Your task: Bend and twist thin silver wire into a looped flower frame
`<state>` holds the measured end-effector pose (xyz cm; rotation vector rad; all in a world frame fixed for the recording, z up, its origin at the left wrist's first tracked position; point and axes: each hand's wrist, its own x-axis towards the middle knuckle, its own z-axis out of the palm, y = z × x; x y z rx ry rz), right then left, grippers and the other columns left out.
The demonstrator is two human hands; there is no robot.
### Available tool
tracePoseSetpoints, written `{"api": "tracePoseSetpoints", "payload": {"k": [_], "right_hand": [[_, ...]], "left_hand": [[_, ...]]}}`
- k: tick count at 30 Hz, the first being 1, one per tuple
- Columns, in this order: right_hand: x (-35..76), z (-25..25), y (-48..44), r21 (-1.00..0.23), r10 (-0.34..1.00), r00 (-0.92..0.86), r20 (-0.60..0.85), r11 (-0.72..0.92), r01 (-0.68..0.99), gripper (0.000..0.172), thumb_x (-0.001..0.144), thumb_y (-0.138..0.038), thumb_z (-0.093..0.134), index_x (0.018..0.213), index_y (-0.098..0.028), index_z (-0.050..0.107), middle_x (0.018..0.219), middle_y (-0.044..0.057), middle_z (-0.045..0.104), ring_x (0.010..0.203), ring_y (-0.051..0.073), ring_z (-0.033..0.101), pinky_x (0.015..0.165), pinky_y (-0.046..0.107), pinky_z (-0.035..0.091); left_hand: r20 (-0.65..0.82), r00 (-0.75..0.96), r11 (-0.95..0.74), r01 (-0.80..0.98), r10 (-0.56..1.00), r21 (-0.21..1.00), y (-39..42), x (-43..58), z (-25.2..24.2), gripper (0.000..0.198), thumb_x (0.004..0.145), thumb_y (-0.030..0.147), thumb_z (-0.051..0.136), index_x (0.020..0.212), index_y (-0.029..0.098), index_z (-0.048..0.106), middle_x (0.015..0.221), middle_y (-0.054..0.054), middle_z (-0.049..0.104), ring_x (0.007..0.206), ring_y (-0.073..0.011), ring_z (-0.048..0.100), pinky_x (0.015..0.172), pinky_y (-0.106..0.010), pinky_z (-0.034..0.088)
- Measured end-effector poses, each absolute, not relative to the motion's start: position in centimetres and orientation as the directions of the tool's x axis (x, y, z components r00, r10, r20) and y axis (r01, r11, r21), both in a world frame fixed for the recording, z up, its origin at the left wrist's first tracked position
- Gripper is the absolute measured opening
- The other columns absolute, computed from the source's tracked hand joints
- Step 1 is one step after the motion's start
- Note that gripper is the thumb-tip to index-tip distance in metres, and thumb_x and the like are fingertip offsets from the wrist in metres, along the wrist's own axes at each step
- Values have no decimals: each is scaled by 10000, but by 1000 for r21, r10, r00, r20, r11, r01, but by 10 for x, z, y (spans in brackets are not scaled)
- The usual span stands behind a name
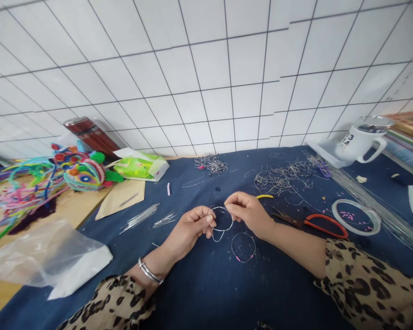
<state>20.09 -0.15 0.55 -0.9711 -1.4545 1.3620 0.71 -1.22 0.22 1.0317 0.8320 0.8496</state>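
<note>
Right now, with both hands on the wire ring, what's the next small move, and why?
I'd probably tuck the small wire loop in against the wire ring: it juts out below, while the left hand pinches the ring's left side and the right hand its upper right.

Wire hoop (224, 230), beaded ring (238, 260) block centre; passage over near cloth (206, 293); scissors (308, 222), wire tangle (285, 178) crowd right.

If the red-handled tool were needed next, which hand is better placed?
Probably the right hand: the red-handled tool lies beside its forearm, while the left hand is farther off. Both hold the wire ring, though.
</note>
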Motion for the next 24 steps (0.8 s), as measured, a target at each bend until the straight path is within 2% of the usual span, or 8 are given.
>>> {"api": "tracePoseSetpoints", "payload": {"k": [4,13,19,24], "right_hand": [[201,3,0,-995,960,-267,86,96,24,111,780,-278,510,796,-173,541,607,-46,493,513,66,449,512,208,377],[202,-1,3,-995,955,-290,62,83,58,50,772,-228,494,768,-179,501,555,-59,472,499,71,456,491,197,365],[203,0,4,-990,945,-320,65,101,100,29,763,-204,492,774,-178,486,577,-58,468,511,66,460,515,200,386],[205,-1,4,-951,898,-417,140,240,197,224,737,-173,512,961,-178,503,673,-43,504,579,70,473,574,212,406]], "left_hand": [[-142,360,213,-168,922,963,-13,9,3,140,764,254,623,799,132,562,684,-8,599,472,-73,516,475,-198,406],[-162,205,212,-249,965,945,-17,13,3,137,776,258,610,833,150,549,715,8,590,512,-73,537,525,-210,450],[-156,237,216,-250,959,944,-15,12,4,136,776,256,610,833,149,549,721,1,589,526,-81,534,536,-223,449],[-151,213,197,-210,965,958,-10,7,2,148,772,270,613,825,149,548,715,-4,585,532,-82,524,503,-202,399]]}}
